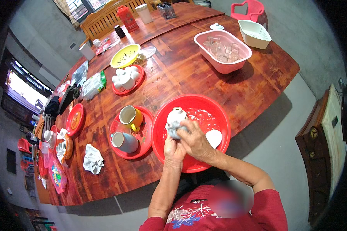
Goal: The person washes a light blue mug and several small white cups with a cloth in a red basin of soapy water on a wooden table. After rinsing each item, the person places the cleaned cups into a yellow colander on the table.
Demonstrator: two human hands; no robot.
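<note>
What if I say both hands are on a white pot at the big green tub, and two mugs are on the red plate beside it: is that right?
Not quite: the tub is red, not green, as the head view shows. Yes, the left hand and right hand are on a white pot there, and two mugs are on the red plate beside it.

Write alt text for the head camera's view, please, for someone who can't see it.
A person's left hand and right hand hold a white vessel, with a grey cloth against it, over a red basin of water. Beside the basin, a red tray carries two mugs; farther back on the wooden table stands a pink tub of clear glassware.
</note>
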